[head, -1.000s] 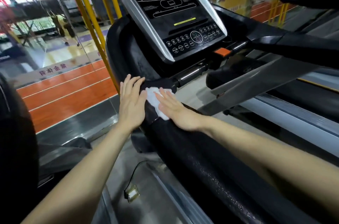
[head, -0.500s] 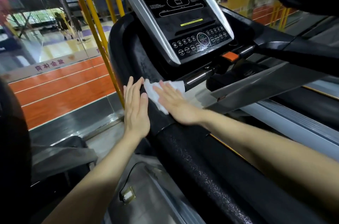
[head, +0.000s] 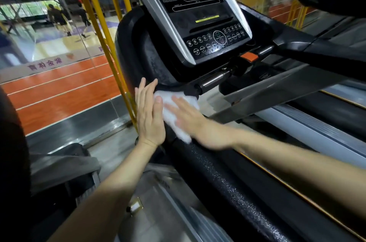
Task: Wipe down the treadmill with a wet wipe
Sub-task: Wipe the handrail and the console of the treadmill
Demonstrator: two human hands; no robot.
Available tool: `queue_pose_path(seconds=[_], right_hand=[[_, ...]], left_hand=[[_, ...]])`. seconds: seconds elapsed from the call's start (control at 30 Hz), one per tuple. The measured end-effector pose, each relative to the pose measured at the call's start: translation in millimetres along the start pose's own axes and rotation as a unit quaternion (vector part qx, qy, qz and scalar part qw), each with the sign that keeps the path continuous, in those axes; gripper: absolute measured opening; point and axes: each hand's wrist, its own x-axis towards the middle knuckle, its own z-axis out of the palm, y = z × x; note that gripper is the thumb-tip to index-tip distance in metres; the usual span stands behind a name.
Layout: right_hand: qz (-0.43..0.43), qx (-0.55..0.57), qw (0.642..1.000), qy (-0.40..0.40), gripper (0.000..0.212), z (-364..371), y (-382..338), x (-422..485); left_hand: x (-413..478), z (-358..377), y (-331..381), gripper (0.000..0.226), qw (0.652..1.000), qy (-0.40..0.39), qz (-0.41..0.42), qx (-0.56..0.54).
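Two hands [head: 150, 116], one wet wipe [head: 174, 114]

Both hands have slid the wet wipe [head: 174, 114] further up the black handrail [head: 227, 178], closer to the control panel [head: 198, 17].

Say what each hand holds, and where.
Right hand presses the wipe flat on the handrail, palm on its middle. Left hand holds nothing.

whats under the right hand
A white wipe, pressed flat on the black handrail by the right hand. The part of the wipe beneath the palm is hidden. The left hand lies flat on the rail's outer side.
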Motion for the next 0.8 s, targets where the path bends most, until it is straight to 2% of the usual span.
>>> queue_pose_path(seconds=[0.07,0.1,0.17,0.3,0.37,0.47,0.5,0.57,0.67,0.73,0.8], right_hand=[[-0.096,0.024,0.995,-0.022,0.058,6,-10,-67],[-0.110,0.027,0.993,-0.039,0.057,-1,-11,-82],[-0.086,0.023,0.992,-0.086,0.055,-18,-17,-67],[-0.048,-0.068,0.995,-0.053,0.071,-12,-47,-7],[-0.065,-0.132,0.987,-0.069,0.068,-12,-45,-43],[-0.120,-0.212,0.962,-0.119,0.065,-21,-49,-147],[-0.112,-0.230,0.957,-0.137,0.067,-22,-54,-179],[-0.117,-0.285,0.946,-0.098,0.067,-20,-57,-203],[-0.119,-0.343,0.931,-0.022,0.059,-8,-59,-144],[-0.086,-0.360,0.928,-0.039,0.062,1,-73,-100],[-0.059,-0.406,0.912,-0.027,0.064,8,-75,-98]], left_hand=[[0,2,-2,0.058,1.000,0.008,-0.003,-0.010],[0,2,-4,0.058,1.000,0.010,-0.005,-0.013],[2,3,-9,0.058,1.000,0.004,-0.008,-0.017],[9,-6,-17,0.059,0.999,-0.038,-0.013,-0.007],[9,-14,-20,0.057,0.996,-0.084,0.014,0.033],[11,-23,-18,0.058,0.988,-0.126,0.034,0.081],[11,-24,-17,0.057,0.985,-0.134,0.037,0.099],[12,-24,-15,0.055,0.979,-0.144,0.046,0.134],[14,-28,-15,0.054,0.965,-0.158,0.075,0.195],[18,-34,-13,0.054,0.951,-0.169,0.086,0.243],[25,-38,-8,0.051,0.937,-0.179,0.088,0.287]])
